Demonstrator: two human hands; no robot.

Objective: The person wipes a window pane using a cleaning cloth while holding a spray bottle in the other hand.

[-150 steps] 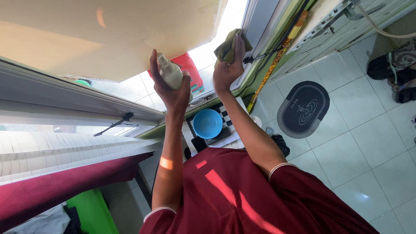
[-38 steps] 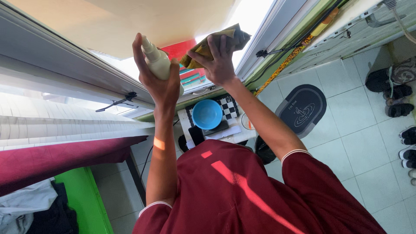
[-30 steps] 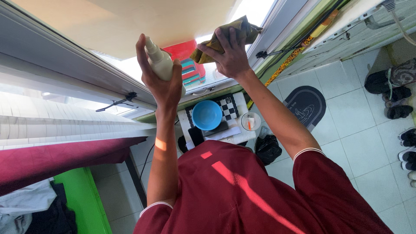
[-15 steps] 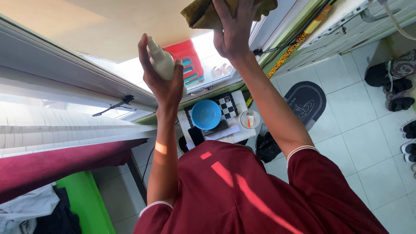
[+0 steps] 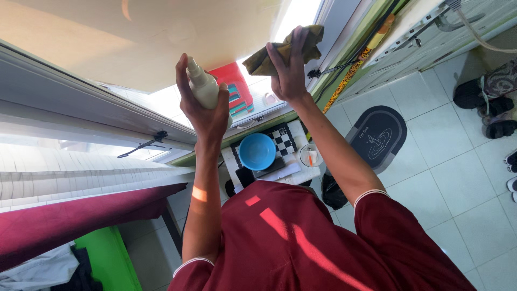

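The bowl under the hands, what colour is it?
The bowl is bright blue, seen in the head view.

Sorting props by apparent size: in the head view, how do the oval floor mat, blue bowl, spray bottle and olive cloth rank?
1. Oval floor mat.
2. Olive cloth, bunched in the right hand.
3. Blue bowl and spray bottle in the left hand: alike; the bottle sits nearer the camera, so unranked.

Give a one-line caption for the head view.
Left hand holds spray bottle; right hand presses cloth against window.

sunlit window (image 5: 258,89), pale tiled floor (image 5: 458,178), dark oval mat (image 5: 378,141)
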